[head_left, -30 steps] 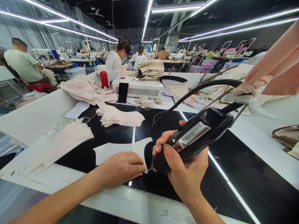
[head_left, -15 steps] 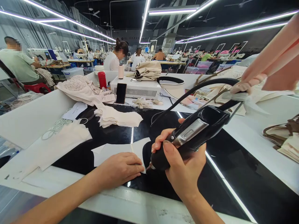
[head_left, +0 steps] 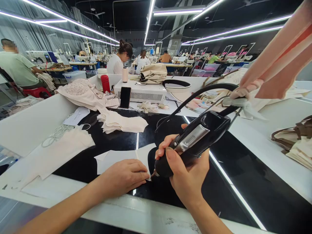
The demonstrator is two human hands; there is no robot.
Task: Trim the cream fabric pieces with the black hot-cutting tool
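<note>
My right hand [head_left: 187, 175] grips a black handheld cutting tool [head_left: 195, 139] with a silver plate on its body and a thick black cable [head_left: 195, 94] running back over the table. Its tip points down at the right edge of a white fabric piece [head_left: 117, 157] lying flat on the black glossy tabletop [head_left: 243, 169]. My left hand [head_left: 124, 177] lies palm down on the near part of that fabric, fingertips close to the tool's tip.
A stack of cream fabric pieces [head_left: 122, 123] and a lace garment [head_left: 80, 92] lie behind. A white box unit [head_left: 143, 92], a phone [head_left: 125, 97], a red bottle [head_left: 105, 83] and a thread cone [head_left: 125, 74] stand farther back. Pink cloth [head_left: 280, 61] hangs at the upper right. Other people sit at sewing stations.
The tool and my right hand have shifted slightly left and down toward the fabric edge. My left hand stays on the fabric. The view has drifted a little.
</note>
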